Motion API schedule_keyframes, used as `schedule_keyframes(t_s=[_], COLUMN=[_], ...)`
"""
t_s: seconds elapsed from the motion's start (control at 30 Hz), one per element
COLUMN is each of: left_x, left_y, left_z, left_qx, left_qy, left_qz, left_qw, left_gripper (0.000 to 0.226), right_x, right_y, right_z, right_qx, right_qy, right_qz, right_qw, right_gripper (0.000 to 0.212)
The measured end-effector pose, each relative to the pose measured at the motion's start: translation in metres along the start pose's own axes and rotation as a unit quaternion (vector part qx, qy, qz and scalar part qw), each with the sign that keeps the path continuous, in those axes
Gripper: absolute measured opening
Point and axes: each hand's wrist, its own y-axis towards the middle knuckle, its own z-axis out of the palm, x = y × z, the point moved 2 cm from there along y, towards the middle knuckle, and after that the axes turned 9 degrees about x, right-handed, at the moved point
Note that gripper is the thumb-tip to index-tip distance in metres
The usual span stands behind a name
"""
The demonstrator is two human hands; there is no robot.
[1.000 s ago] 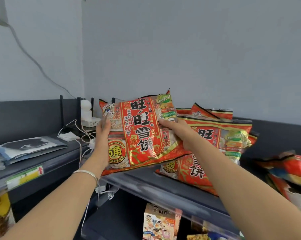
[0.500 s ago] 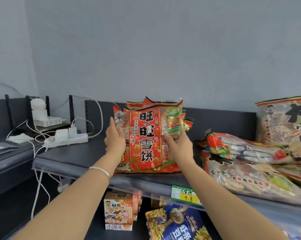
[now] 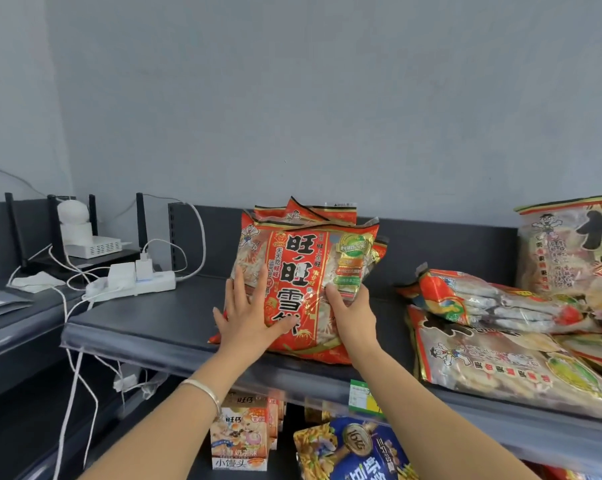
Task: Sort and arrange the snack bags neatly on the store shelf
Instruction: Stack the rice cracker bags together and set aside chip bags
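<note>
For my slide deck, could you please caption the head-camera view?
Both hands, left hand and right hand, steady upright red snack bags on the dark shelf.

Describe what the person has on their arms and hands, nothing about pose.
Both forearms are bare, with no sleeves in view and no gloves. The left hand has a thin silver bangle around its wrist. The right hand and its wrist show no watch or band. No rings can be made out on either hand.

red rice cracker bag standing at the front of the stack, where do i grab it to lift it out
Grip the red rice cracker bag by its two side edges, coming from the front, as the left hand and right hand sit now. It stands upright against the bags behind, so only its face and sides are free.
</note>
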Motion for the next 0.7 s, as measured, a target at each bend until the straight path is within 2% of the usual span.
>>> schedule_keyframes(t_s=[0.1, 0.27, 0.37, 0.47, 0.57, 0.7], left_x=[0.024, 0.057, 0.057, 0.048, 0.032, 0.001], left_y=[0.008, 0.012, 0.01, 0.015, 0.026, 0.039], left_z=[-0.003, -0.015, -0.022, -0.032, -0.043, -0.057], left_qx=[0.003, -0.015, -0.059, -0.132, -0.183, -0.202], left_qy=[-0.034, -0.052, -0.061, -0.059, -0.05, -0.032], left_qz=[-0.004, 0.011, 0.011, 0.008, 0.048, 0.119], left_qw=[0.999, 0.998, 0.996, 0.99, 0.981, 0.972], left_gripper=[0.108, 0.106, 0.08, 0.061, 0.054, 0.047], right_x=[0.003, 0.003, 0.003, 0.005, 0.01, 0.027], right_y=[0.005, 0.009, 0.009, 0.006, 0.005, 0.009], right_z=[0.024, 0.055, 0.051, 0.041, 0.031, 0.012], right_qx=[0.008, 0.033, 0.057, 0.099, 0.062, -0.02], right_qy=[-0.045, -0.083, -0.12, -0.083, -0.017, 0.004], right_qz=[-0.027, -0.051, -0.032, -0.025, -0.014, -0.03], right_qw=[0.999, 0.995, 0.991, 0.991, 0.998, 0.999], right_gripper=[0.062, 0.074, 0.079, 0.088, 0.091, 0.057])
